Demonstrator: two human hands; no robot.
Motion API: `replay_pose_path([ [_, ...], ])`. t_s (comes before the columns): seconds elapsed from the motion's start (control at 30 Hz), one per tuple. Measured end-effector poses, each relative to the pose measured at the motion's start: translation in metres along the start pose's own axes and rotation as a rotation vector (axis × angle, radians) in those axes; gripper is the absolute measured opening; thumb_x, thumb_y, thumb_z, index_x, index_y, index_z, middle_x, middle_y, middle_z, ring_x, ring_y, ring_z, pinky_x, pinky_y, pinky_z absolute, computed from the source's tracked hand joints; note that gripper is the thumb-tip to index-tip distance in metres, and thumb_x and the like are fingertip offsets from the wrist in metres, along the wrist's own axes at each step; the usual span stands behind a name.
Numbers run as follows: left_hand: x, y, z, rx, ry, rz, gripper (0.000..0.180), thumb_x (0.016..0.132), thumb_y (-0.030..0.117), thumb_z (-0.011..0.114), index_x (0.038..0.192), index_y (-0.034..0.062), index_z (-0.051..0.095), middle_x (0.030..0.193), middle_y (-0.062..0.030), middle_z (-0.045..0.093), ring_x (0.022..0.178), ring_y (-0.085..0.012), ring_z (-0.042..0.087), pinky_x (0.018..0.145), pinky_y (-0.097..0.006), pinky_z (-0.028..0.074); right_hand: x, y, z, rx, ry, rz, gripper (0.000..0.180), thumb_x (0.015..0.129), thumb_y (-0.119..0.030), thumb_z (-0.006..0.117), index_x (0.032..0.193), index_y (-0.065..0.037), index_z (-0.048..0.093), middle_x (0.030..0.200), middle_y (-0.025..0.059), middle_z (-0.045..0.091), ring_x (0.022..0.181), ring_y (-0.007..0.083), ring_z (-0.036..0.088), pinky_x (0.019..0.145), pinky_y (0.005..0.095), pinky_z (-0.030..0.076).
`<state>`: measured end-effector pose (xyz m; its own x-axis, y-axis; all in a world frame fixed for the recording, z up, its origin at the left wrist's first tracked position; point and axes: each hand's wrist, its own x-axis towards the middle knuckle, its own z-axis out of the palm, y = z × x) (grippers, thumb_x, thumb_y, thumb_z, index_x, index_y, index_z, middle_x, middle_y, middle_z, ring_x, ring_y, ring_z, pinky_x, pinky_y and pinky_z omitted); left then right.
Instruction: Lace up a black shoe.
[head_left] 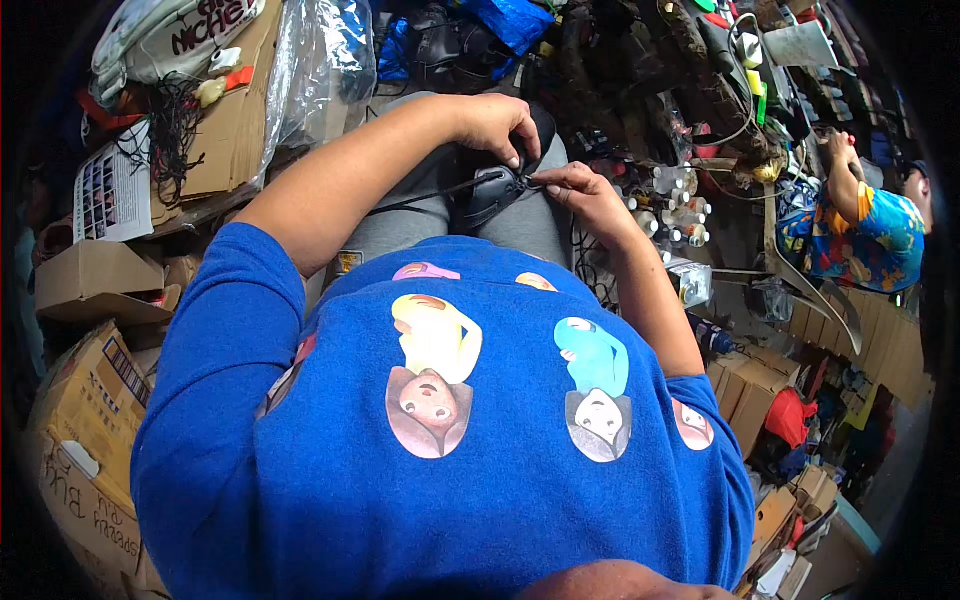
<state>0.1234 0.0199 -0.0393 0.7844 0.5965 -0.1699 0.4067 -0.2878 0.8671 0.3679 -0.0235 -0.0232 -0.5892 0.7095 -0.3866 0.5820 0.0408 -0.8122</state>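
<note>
A black shoe [487, 197] rests on my lap between my grey-clad thighs, its dark laces showing near the eyelets. From the left, my left hand [500, 128] curls over the shoe's upper part with thumb and fingers closed on it; just what the fingertips press is partly hidden. My right hand [590, 198] comes in from the right and pinches a thin black shoelace [525, 182] between thumb and forefinger, close to the eyelets. Another length of lace stretches leftward across my thigh.
Left of me are cardboard sheets [225, 125], an open box [98, 280] and tangled black laces [172, 140]. Several small bottles [685, 215] stand right of my knees. Farther right sits another person [870, 235] in a bright patterned shirt. A blue plastic bag [510, 25] lies ahead.
</note>
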Motion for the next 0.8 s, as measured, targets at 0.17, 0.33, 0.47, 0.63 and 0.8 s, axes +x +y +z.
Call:
replay_pose_path([
  [0.17,0.0,-0.002,0.002,0.049,0.047,0.028,0.034,0.066,0.012,0.076,0.1,0.0134,0.072,0.096,-0.0094,0.057,0.096,-0.0261,0.055,0.086,-0.035,0.044,0.007,0.006,-0.003,0.142,-0.053,0.0,0.024,0.087,-0.012,0.06,0.109,-0.014,0.07,0.095,0.0045,0.055,0.094,0.014,0.052,0.086,0.0274,0.041],
  [0.33,-0.003,0.006,0.005,0.134,0.123,-0.01,0.033,0.065,0.013,0.076,0.097,0.0133,0.071,0.098,-0.011,0.057,0.097,-0.0278,0.057,0.084,-0.036,0.047,0.01,-0.007,0.013,0.05,0.07,-0.064,0.021,0.084,-0.01,0.065,0.104,-0.012,0.07,0.088,0.0044,0.056,0.086,0.0142,0.055,0.08,0.0271,0.044],
  [0.47,-0.015,0.015,0.011,0.192,0.487,-0.075,0.036,0.068,0.005,0.066,0.104,0.01,0.061,0.109,-0.0135,0.05,0.101,-0.032,0.055,0.088,-0.039,0.046,0.008,-0.019,0.02,-0.115,0.218,-0.168,0.02,0.079,-0.009,0.07,0.1,-0.011,0.07,0.082,0.0053,0.056,0.075,0.0157,0.058,0.072,0.0277,0.047],
  [0.63,-0.067,0.014,-0.003,0.244,0.633,-0.035,0.04,0.07,-0.008,0.049,0.104,0.0096,0.062,0.107,-0.0137,0.05,0.105,-0.0312,0.052,0.09,-0.036,0.044,0.001,-0.026,0.019,-0.195,0.26,-0.128,0.021,0.078,-0.006,0.068,0.097,-0.014,0.072,0.08,0.0078,0.058,0.072,0.0221,0.06,0.066,0.032,0.048],
  [0.8,-0.12,0.028,0.011,0.15,0.599,-0.191,0.044,0.073,-0.01,0.049,0.107,0.0104,0.068,0.094,-0.0096,0.051,0.087,-0.0223,0.054,0.079,-0.032,0.045,-0.008,-0.031,0.028,-0.417,0.277,-0.191,0.029,0.077,-0.005,0.065,0.103,-0.017,0.07,0.081,0.0085,0.057,0.078,0.0268,0.058,0.075,0.0379,0.043],
])
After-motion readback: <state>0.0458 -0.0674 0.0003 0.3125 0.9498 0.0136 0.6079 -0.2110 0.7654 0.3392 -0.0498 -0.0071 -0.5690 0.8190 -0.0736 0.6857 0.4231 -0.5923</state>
